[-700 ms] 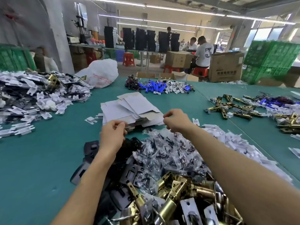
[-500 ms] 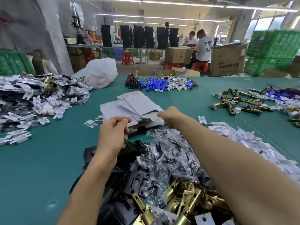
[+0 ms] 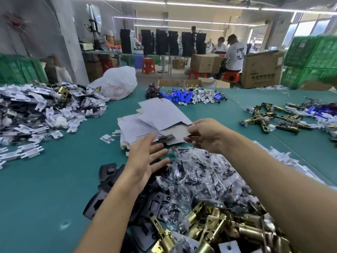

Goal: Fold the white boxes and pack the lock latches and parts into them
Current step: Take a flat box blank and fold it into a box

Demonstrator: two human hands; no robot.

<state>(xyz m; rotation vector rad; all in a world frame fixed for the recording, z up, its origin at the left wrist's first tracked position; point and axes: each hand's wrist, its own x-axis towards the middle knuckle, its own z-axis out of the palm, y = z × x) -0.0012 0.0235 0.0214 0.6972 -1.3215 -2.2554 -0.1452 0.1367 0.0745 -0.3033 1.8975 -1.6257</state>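
Currently: one flat box (image 3: pixel 162 114) pinched by right hand (image 3: pixel 206 136) atop the stack (image 3: pixel 131 132); left hand (image 3: pixel 145 157) held open, fingers spread, beside it.

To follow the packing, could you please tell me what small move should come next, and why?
Probably bring the left hand up to take the free edge of the flat box blank, so both hands can fold it. The right hand pinches that blank's near corner, lifted off the stack, while the left hand is open, holding nothing, close by.
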